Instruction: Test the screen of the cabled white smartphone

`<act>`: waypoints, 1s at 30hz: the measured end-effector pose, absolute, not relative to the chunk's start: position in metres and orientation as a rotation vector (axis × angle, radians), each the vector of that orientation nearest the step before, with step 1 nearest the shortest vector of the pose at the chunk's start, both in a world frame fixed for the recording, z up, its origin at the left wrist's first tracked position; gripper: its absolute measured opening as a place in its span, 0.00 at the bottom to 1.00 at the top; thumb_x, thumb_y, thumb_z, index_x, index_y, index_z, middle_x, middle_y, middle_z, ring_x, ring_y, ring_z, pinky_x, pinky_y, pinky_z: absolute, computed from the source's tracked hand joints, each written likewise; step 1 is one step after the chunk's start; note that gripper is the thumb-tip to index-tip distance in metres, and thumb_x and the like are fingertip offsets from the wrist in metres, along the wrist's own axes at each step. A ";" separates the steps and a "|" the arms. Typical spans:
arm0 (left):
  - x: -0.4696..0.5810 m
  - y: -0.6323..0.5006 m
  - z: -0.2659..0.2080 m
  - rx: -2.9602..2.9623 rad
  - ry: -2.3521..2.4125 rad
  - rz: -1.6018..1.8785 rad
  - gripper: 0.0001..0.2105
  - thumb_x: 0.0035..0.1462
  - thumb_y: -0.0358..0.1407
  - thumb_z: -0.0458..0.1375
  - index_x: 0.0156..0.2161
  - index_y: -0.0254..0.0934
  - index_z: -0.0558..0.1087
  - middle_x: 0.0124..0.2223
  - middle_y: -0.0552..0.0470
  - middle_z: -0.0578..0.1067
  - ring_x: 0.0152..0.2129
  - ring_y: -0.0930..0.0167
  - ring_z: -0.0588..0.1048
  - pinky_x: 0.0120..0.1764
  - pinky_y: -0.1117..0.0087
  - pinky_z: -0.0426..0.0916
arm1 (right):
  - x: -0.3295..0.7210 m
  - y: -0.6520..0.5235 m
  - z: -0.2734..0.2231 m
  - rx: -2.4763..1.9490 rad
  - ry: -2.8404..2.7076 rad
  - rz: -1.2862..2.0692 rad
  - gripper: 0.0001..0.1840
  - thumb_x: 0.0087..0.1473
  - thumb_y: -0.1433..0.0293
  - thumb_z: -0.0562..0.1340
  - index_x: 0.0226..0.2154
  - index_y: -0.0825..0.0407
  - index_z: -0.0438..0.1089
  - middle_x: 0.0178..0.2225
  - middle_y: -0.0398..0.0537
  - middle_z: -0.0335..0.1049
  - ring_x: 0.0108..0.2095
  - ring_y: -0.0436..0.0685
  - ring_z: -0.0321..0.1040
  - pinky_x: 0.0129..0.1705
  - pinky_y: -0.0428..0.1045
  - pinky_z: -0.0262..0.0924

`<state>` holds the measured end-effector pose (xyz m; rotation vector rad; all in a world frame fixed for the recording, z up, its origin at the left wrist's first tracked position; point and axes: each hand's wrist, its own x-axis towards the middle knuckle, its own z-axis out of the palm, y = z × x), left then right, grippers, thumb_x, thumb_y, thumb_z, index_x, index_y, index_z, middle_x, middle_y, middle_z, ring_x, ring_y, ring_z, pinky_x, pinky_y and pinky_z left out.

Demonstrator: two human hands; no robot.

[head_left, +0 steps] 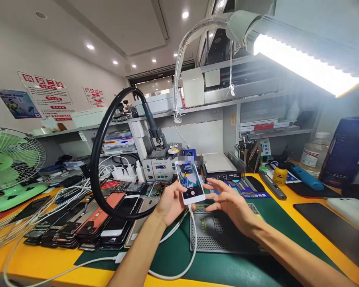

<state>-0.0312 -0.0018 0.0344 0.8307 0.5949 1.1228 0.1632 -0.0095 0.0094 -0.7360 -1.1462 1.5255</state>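
Note:
A white smartphone (190,183) is held upright and slightly tilted over the work mat, its screen facing me and lit with what looks like a camera view. My left hand (172,203) is closed around its left edge and lower corner, thumb at the front. Fingers apart, my right hand (231,205) is at the phone's right edge; whether a fingertip touches it I cannot tell. Into the phone's bottom end runs a white charging cable (194,239), which loops down over the green mat (173,259). Beneath my right hand lies a grey perforated pad (209,239).
Stacked phones and phone parts (86,219) fill the left, beside a green fan (6,159). A thick black hose (95,159) arches to a soldering station (160,169). Overhead hangs a lit lamp (302,59). A yellow bottle (279,175) stands at right.

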 end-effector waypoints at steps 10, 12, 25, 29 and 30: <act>-0.055 -0.020 0.024 0.893 0.738 1.408 0.12 0.44 0.26 0.59 0.35 0.38 0.66 0.32 0.55 0.70 0.25 0.70 0.72 0.24 0.67 0.74 | 0.162 -0.003 -0.002 -0.783 -1.291 1.352 0.28 0.45 0.68 0.63 0.51 0.50 0.68 0.52 0.55 0.68 0.45 0.62 0.72 0.37 0.53 0.70; -0.057 -0.023 0.020 0.897 0.760 1.408 0.14 0.44 0.26 0.59 0.39 0.38 0.68 0.35 0.54 0.71 0.28 0.70 0.73 0.26 0.65 0.76 | 0.163 -0.002 -0.001 -0.803 -1.301 1.330 0.27 0.45 0.67 0.64 0.50 0.50 0.68 0.53 0.55 0.68 0.45 0.63 0.72 0.36 0.53 0.70; -0.061 -0.028 0.011 1.023 0.871 1.422 0.20 0.45 0.27 0.62 0.47 0.37 0.71 0.40 0.51 0.70 0.31 0.72 0.71 0.26 0.71 0.76 | 0.169 0.001 0.004 -0.846 -1.298 1.270 0.26 0.45 0.64 0.65 0.49 0.51 0.69 0.52 0.56 0.69 0.47 0.65 0.73 0.36 0.54 0.70; -0.061 -0.028 0.012 0.985 0.875 1.418 0.22 0.42 0.27 0.61 0.47 0.37 0.71 0.39 0.52 0.71 0.30 0.73 0.71 0.28 0.70 0.77 | 0.169 -0.001 0.004 -0.852 -1.315 1.279 0.26 0.46 0.64 0.64 0.50 0.51 0.69 0.53 0.56 0.68 0.46 0.64 0.73 0.36 0.54 0.70; -0.061 -0.029 0.013 0.976 0.878 1.420 0.22 0.42 0.26 0.61 0.47 0.37 0.71 0.39 0.52 0.71 0.30 0.73 0.71 0.29 0.70 0.77 | 0.168 -0.001 0.004 -0.854 -1.319 1.280 0.26 0.46 0.64 0.64 0.50 0.51 0.69 0.52 0.56 0.68 0.45 0.64 0.73 0.36 0.53 0.70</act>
